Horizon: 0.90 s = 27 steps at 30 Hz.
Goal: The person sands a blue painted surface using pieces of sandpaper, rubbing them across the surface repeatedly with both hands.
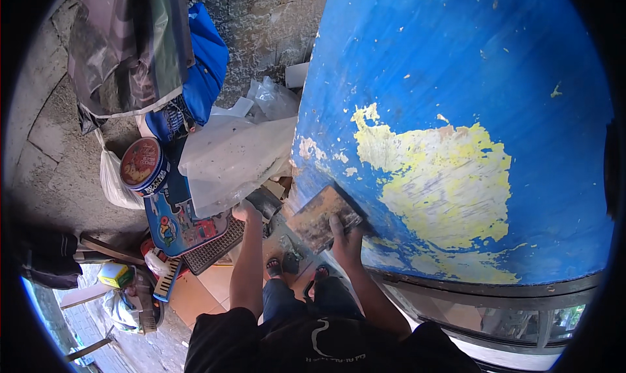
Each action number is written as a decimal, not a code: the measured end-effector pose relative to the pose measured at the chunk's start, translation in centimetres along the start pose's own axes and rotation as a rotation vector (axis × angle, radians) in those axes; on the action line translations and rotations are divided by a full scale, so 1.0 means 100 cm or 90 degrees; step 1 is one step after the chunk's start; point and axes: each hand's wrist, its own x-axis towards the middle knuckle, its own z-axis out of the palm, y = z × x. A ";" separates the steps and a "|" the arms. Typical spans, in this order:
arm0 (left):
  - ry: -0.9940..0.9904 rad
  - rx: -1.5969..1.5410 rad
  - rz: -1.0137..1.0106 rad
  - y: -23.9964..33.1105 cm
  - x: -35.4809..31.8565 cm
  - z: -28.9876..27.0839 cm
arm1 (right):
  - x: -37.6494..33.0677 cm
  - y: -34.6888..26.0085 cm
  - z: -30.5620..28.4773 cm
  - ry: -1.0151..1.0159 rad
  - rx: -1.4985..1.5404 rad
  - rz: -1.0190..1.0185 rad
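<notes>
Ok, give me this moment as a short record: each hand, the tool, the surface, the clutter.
right hand: grip shut on scraper, blade pressed flat on the panel
scraper: wide, dirty blade
blue panel: blue paint, large yellow patch scraped bare
left hand: closed, at a dark object beside the panel; hold unclear
clutter: round tin, clear plastic bags, blue bag

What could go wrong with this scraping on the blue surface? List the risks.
1. The right hand presses a flat scraper against the blue painted surface; a slip could drag the fingers across the rough, flaking yellow patch.
2. The feet wear open sandals right below the work, so falling paint chips or a dropped scraper may hit the toes.
3. The left hand rests near piled plastic sheeting, which could slide.
</notes>
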 end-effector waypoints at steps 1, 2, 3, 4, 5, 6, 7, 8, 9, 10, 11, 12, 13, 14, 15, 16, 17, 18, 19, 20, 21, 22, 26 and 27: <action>0.016 0.009 -0.023 0.005 -0.005 -0.001 | -0.005 0.007 -0.003 -0.019 -0.005 0.063; 0.034 0.017 -0.045 0.009 -0.012 -0.005 | -0.011 0.005 -0.003 -0.026 -0.003 0.060; 0.054 0.019 -0.065 0.013 -0.018 -0.005 | -0.012 0.004 -0.001 0.002 -0.002 0.033; 0.074 0.021 -0.084 0.018 -0.024 -0.008 | -0.014 0.003 0.000 0.031 0.001 0.007; 0.087 0.028 -0.105 0.023 -0.033 -0.012 | -0.017 0.001 -0.004 0.031 0.010 0.019; -0.096 0.020 -0.109 0.031 -0.057 -0.025 | -0.014 -0.005 -0.010 0.044 0.010 0.015; -0.287 0.014 -0.115 0.056 -0.094 -0.034 | -0.012 -0.018 -0.018 0.067 -0.026 -0.062; -0.331 0.042 0.073 0.111 -0.164 -0.025 | -0.010 -0.033 -0.026 0.089 -0.064 -0.138; -0.330 0.061 0.273 0.173 -0.230 -0.025 | -0.007 -0.050 -0.032 0.057 -0.101 -0.197; -0.440 0.144 0.558 0.207 -0.253 -0.028 | -0.005 -0.066 -0.029 0.058 -0.098 -0.200; -0.544 0.231 0.840 0.227 -0.271 -0.031 | -0.004 -0.081 -0.027 0.079 -0.183 -0.245; -0.624 0.232 0.798 0.237 -0.290 -0.027 | -0.002 -0.091 -0.026 0.095 -0.269 -0.289; -0.706 0.233 0.756 0.243 -0.308 -0.015 | 0.003 -0.104 -0.026 0.097 -0.268 -0.286; -0.709 0.234 0.758 0.241 -0.316 -0.003 | 0.008 -0.116 -0.024 0.099 -0.301 -0.314; -0.740 0.226 0.762 0.235 -0.319 0.013 | 0.012 -0.125 -0.024 0.105 -0.337 -0.346; -0.766 0.217 0.768 0.232 -0.322 0.029 | 0.017 -0.132 -0.023 0.109 -0.335 -0.352; -0.763 0.214 0.773 0.235 -0.327 0.042 | 0.019 -0.139 -0.025 0.135 -0.364 -0.369; -0.739 0.132 0.779 0.239 -0.333 0.051 | 0.018 -0.147 -0.027 0.161 -0.392 -0.386; -0.713 0.051 0.783 0.242 -0.339 0.055 | 0.017 -0.155 -0.030 0.164 -0.417 -0.378; -0.714 0.045 0.788 0.243 -0.346 0.058 | 0.016 -0.162 -0.033 0.168 -0.416 -0.385; -0.688 0.028 0.801 0.245 -0.354 0.060 | 0.014 -0.169 -0.037 0.166 -0.389 -0.360; -0.661 0.013 0.812 0.247 -0.360 0.062 | 0.013 -0.176 -0.039 0.163 -0.361 -0.335; -0.727 -0.024 0.367 0.259 -0.366 0.048 | 0.017 -0.202 -0.026 0.111 -0.426 -0.337; -0.671 0.007 0.701 0.262 -0.360 0.050 | 0.014 -0.205 -0.028 0.119 -0.422 -0.352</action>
